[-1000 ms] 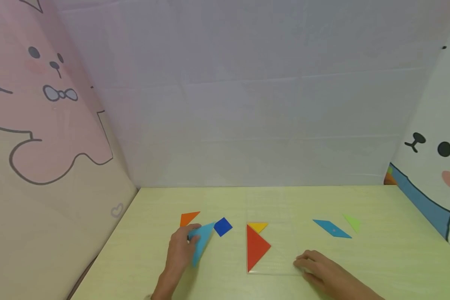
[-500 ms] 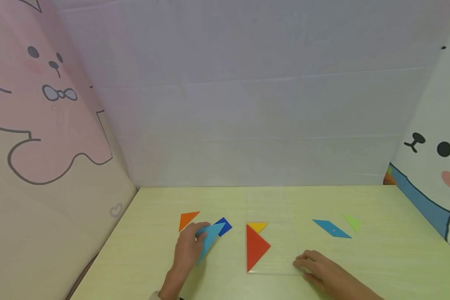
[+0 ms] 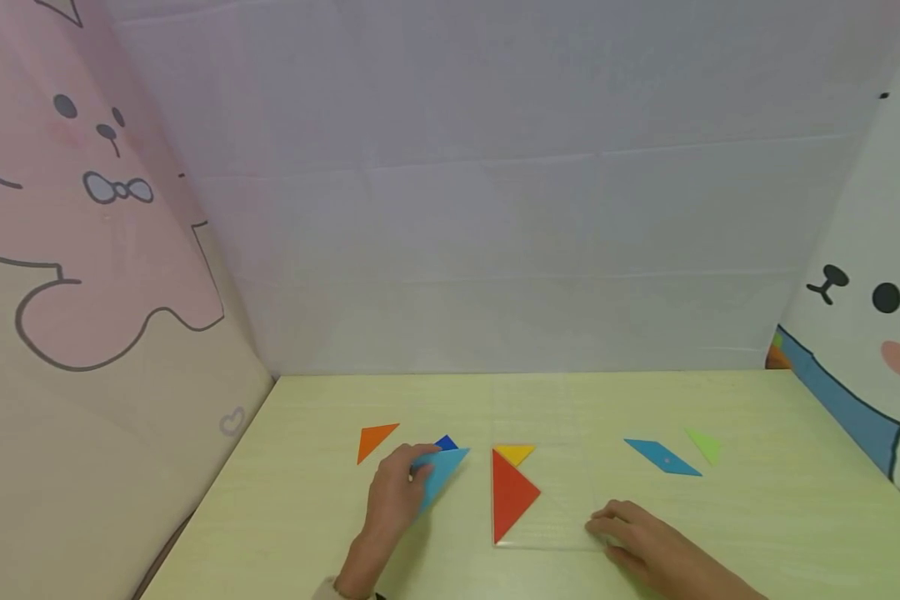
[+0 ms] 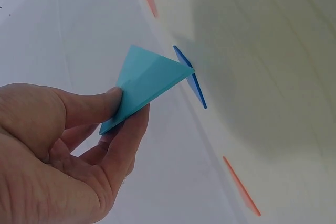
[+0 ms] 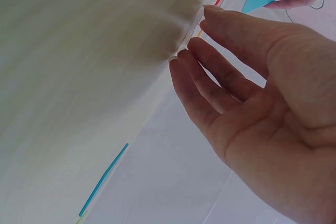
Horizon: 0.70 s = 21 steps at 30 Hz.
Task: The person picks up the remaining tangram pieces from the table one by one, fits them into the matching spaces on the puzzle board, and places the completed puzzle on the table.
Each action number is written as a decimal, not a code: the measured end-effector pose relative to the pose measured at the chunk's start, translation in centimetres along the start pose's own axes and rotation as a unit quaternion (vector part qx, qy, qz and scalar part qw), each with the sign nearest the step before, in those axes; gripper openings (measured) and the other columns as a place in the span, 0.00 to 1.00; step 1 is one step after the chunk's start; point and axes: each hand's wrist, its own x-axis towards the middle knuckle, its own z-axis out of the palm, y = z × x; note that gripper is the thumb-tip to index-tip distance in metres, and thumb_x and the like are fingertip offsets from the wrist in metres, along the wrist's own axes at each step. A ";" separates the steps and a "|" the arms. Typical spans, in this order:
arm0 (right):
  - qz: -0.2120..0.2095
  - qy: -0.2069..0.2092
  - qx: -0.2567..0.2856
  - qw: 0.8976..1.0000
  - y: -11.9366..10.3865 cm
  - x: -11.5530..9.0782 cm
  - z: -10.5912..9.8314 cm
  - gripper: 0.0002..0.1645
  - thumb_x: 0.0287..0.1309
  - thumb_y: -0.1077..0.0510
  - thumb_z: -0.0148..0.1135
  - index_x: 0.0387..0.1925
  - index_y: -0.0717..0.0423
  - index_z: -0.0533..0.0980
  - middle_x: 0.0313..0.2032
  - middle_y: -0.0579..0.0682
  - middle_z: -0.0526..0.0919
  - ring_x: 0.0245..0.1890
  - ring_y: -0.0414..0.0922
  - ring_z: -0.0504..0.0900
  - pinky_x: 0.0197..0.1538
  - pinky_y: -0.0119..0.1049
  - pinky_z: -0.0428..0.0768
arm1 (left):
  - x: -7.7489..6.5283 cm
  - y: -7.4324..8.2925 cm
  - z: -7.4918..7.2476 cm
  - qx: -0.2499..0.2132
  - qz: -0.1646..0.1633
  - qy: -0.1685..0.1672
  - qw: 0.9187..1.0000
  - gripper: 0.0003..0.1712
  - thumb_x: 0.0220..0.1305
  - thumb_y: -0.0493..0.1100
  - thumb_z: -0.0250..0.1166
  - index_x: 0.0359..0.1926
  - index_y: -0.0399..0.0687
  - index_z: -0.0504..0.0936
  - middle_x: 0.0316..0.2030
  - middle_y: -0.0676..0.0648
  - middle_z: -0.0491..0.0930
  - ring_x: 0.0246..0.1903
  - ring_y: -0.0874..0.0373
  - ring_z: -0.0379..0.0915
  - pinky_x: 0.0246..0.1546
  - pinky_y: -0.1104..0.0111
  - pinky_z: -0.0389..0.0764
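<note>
My left hand (image 3: 397, 493) pinches a light blue triangle tile (image 3: 439, 475) between thumb and fingers. In the left wrist view the triangle (image 4: 149, 74) is tilted, its tip overlapping a dark blue square (image 4: 184, 61). To its right lies a clear tray (image 3: 562, 504). A red triangle (image 3: 513, 496) and a small yellow triangle (image 3: 515, 453) sit at the tray's left side. My right hand (image 3: 641, 537) rests at the tray's lower right corner. Its fingers (image 5: 220, 77) are loosely bent, with fingertips right at the tray's edge.
An orange triangle (image 3: 375, 440) lies at the left of the pale wooden table (image 3: 285, 517). Off to the right lie a blue parallelogram (image 3: 663, 458) and a light green triangle (image 3: 705, 445). A white sheet (image 3: 450, 250) hangs behind the table.
My left hand has carried the light blue triangle rightward, nearer the clear tray, and now covers most of the dark blue square. The right hand has stayed at the tray's corner.
</note>
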 end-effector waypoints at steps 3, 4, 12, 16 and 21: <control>-0.002 0.003 0.001 1.000 0.0 -0.1 0.0 0.20 0.63 0.59 0.70 0.57 0.53 0.82 0.52 0.44 0.79 0.51 0.48 0.79 0.53 0.45 0.84 | 0.0 0.4 0.2 0.000 0.010 0.001 1.000 0.16 0.63 0.29 0.70 0.49 0.48 0.89 0.37 0.49 0.84 0.33 0.58 0.75 0.31 0.69 0.76; -0.001 0.002 0.004 1.000 0.0 -0.1 0.0 0.20 0.63 0.59 0.70 0.57 0.53 0.82 0.52 0.45 0.79 0.51 0.48 0.79 0.53 0.45 0.84 | 0.0 0.5 0.3 -0.001 0.013 0.001 1.000 0.16 0.63 0.29 0.70 0.49 0.48 0.89 0.37 0.49 0.84 0.34 0.57 0.76 0.31 0.68 0.78; -0.002 0.002 0.010 1.000 0.0 -0.1 0.0 0.20 0.64 0.59 0.69 0.57 0.53 0.82 0.52 0.44 0.79 0.51 0.48 0.79 0.54 0.45 0.83 | 0.3 1.5 1.2 -0.008 0.023 -0.017 1.000 0.15 0.64 0.29 0.69 0.48 0.49 0.89 0.37 0.49 0.84 0.36 0.56 0.78 0.33 0.66 0.80; -0.005 0.000 0.009 1.000 0.1 -0.1 0.0 0.20 0.64 0.60 0.69 0.57 0.53 0.81 0.52 0.44 0.79 0.50 0.47 0.79 0.53 0.44 0.84 | 0.4 1.9 1.7 -0.006 0.023 -0.026 0.999 0.15 0.64 0.29 0.69 0.47 0.49 0.89 0.35 0.50 0.83 0.34 0.57 0.75 0.32 0.68 0.77; -0.009 -0.001 0.008 1.000 0.2 -0.1 0.0 0.20 0.63 0.60 0.69 0.57 0.53 0.81 0.52 0.45 0.79 0.51 0.48 0.79 0.53 0.44 0.84 | 0.5 2.5 2.2 -0.012 0.018 -0.045 0.999 0.15 0.65 0.29 0.68 0.48 0.49 0.89 0.41 0.49 0.85 0.41 0.53 0.80 0.41 0.59 0.84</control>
